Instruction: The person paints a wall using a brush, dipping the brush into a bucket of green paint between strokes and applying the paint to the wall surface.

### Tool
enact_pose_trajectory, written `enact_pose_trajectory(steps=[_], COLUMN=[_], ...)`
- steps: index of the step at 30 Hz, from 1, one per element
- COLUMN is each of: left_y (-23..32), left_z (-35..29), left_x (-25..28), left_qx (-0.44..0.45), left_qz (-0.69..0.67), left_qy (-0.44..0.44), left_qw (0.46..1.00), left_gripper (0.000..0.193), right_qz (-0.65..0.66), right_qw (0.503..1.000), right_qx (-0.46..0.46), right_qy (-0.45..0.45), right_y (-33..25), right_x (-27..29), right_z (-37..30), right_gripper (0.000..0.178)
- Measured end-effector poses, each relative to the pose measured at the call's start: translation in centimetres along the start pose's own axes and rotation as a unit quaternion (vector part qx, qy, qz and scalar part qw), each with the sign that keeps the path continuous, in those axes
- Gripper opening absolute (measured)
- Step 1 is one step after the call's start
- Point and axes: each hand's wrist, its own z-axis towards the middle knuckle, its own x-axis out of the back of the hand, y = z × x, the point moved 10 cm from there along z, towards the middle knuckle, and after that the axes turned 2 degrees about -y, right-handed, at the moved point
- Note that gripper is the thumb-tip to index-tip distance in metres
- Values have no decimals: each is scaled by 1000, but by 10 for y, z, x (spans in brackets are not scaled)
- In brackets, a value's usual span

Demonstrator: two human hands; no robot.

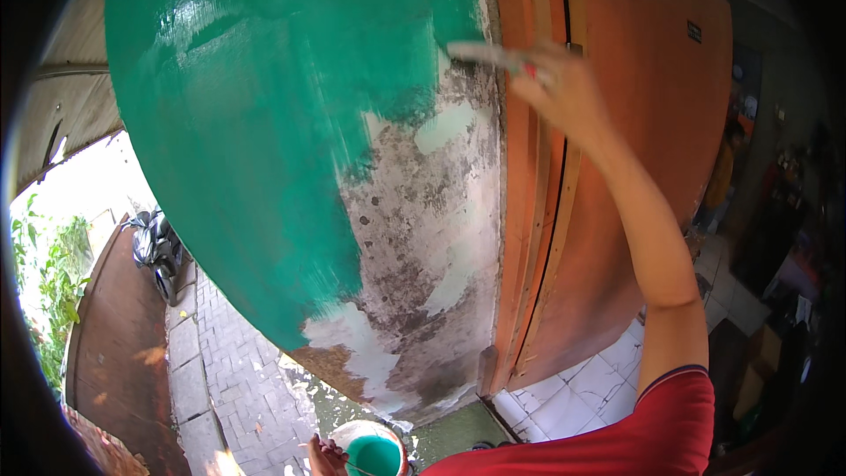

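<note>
My right hand point(564, 92), smeared by motion, is raised in front of the door frame and grips a paintbrush point(485, 55). The brush's tip meets the wall point(264, 123) near the edge of the wet green paint. Below and left of the tip lies a bare, stained grey patch point(405, 211) with pale filler smears. At the bottom edge, my left hand point(328, 457) is curled at the side of a white paint bucket point(357, 428) holding green paint point(377, 457). Part of that hand is cut off by the picture's edge.
An orange-brown wooden door point(617, 211) and its frame point(524, 211) adjoin the wall on the right. White floor tiles point(573, 392) lie below it. At left are grey paving point(225, 361), a parked motorbike point(157, 251) and green plants point(57, 273). Another person point(721, 172) stands far right.
</note>
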Motion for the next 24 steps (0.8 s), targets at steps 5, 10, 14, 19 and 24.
enact_pose_trajectory(steps=[5, 10, 14, 19, 24], left_y=[0, -1, -8, -12, -27], left_z=[-4, 1, 8, 17, 27], left_x=[-10, -8, 0, 15, 16], left_qx=[6, 2, -1, -13, 12], left_qz=[14, 15, 13, -14, -20], left_qy=[6, 0, 2, -9, -30], left_qw=[1000, 1000, 1000, 1000, 999], left_gripper=[30, 30, 30, 31, 32], right_qz=[47, 116, 92, 142, 109], right_qw=[992, 972, 984, 975, 977], right_qx=[-72, -179, -152, -124, -43], right_qy=[-89, -101, -30, 121, 176], right_y=[31, 54, 87, 33, 21], right_x=[-25, -8, 14, 87, 111], right_z=[-55, -9, 66, 100, 123], right_gripper=[39, 32, 34, 29, 30])
